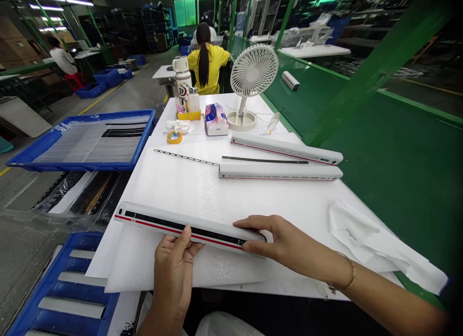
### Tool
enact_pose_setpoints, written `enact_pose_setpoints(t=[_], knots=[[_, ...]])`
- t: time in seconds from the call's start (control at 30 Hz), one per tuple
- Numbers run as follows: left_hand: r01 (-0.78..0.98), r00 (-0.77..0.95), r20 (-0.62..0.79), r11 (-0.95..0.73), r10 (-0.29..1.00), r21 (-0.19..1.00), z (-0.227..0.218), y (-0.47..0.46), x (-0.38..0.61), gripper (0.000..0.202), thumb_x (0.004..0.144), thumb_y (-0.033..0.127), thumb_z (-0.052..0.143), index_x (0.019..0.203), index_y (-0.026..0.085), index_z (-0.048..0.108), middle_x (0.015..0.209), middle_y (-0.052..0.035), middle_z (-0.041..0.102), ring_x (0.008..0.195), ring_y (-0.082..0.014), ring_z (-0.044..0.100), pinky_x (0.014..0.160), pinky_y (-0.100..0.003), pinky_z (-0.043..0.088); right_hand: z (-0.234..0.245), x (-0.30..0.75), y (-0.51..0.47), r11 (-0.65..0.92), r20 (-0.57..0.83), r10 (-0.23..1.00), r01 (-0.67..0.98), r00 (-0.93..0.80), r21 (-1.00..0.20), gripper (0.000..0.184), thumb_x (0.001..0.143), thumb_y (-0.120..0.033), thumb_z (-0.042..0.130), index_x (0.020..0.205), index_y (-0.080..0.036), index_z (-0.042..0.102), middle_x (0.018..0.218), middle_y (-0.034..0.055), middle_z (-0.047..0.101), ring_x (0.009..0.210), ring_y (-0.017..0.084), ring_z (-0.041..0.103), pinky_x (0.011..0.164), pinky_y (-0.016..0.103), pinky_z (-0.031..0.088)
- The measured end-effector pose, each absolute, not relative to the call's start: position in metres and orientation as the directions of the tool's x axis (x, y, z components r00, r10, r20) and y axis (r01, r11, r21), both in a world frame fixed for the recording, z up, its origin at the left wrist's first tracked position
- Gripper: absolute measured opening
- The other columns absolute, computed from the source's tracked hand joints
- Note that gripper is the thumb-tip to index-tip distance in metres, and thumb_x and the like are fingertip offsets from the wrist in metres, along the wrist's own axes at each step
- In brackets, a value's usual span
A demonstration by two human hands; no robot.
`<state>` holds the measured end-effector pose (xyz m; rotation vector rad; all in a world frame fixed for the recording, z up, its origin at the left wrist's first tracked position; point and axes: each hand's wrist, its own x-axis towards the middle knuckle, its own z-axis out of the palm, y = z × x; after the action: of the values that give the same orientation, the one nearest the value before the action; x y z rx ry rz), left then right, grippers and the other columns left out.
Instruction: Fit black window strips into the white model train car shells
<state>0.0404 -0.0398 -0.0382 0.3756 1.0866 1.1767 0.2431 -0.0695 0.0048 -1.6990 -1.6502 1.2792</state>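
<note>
Over the near edge of the white worktop (202, 201), you hold a white train-shaped shell (213, 232) lengthwise, its side marked by a black band above a red stripe. Your left hand (177, 256) is partly closed on it near the middle, thumb against the striped side and fingers curled below. Your right hand (269, 237) arches over the right end in a loose pinch, index finger along the top and thumb on the side. Beyond lie a rear shell (285, 150) and a front shell (282, 172), with a dark strip (264, 159) between them; a slotted strip (186, 157) extends leftward from the front shell's end. A crumpled white cloth (365, 239) lies to your right.
</note>
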Motion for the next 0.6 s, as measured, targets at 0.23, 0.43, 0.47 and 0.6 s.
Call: enact_pose_setpoints(t=[0.23, 0.43, 0.47, 0.6], knots=[[-0.563, -0.007, -0.492, 0.404, 0.870, 0.721, -0.0366, -0.0382, 0.0437, 0.022, 0.062, 0.017, 0.079, 0.064, 0.015, 0.057, 0.059, 0.0036, 0.062, 0.058, -0.0100, 0.061, 0.060, -0.026, 0.057, 0.0054, 0.2418, -0.0721, -0.215, -0.310, 0.935, 0.418, -0.173, -0.883, 0.029, 0.079, -0.029, 0.061, 0.106, -0.023, 0.068, 0.095, 0.0011, 0.067, 0.086, 0.019, 0.059, 0.076, 0.028, 0.047], [-0.559, -0.009, -0.483, 0.396, 0.876, 0.728, -0.0360, -0.0408, 0.0445, 0.018, 0.066, 0.018, 0.076, 0.065, 0.015, 0.059, 0.059, 0.0028, 0.063, 0.061, -0.0103, 0.063, 0.063, -0.026, 0.058, 0.0045, 0.2459, -0.0718, -0.252, -0.341, 0.922, 0.384, -0.185, -0.888, 0.034, 0.077, -0.032, 0.062, 0.111, -0.023, 0.066, 0.102, 0.0032, 0.066, 0.094, 0.022, 0.058, 0.083, 0.033, 0.046], [-0.561, -0.010, -0.477, 0.390, 0.879, 0.730, -0.0361, -0.0416, 0.0443, 0.017, 0.066, 0.018, 0.076, 0.065, 0.015, 0.059, 0.060, 0.0028, 0.063, 0.061, -0.0103, 0.063, 0.063, -0.026, 0.058, 0.0042, 0.2474, -0.0720, -0.260, -0.349, 0.917, 0.371, -0.195, -0.891, 0.036, 0.077, -0.032, 0.063, 0.111, -0.022, 0.065, 0.105, 0.0036, 0.066, 0.097, 0.023, 0.057, 0.086, 0.034, 0.045], [-0.566, -0.008, -0.472, 0.385, 0.882, 0.729, -0.0366, -0.0440, 0.0436, 0.017, 0.067, 0.019, 0.076, 0.065, 0.015, 0.059, 0.060, 0.0032, 0.063, 0.062, -0.0093, 0.062, 0.064, -0.025, 0.058, 0.0031, 0.2484, -0.0738, -0.282, -0.364, 0.913, 0.361, -0.185, -0.889, 0.037, 0.078, -0.033, 0.063, 0.113, -0.022, 0.064, 0.106, 0.0036, 0.065, 0.099, 0.023, 0.056, 0.090, 0.035, 0.043]])
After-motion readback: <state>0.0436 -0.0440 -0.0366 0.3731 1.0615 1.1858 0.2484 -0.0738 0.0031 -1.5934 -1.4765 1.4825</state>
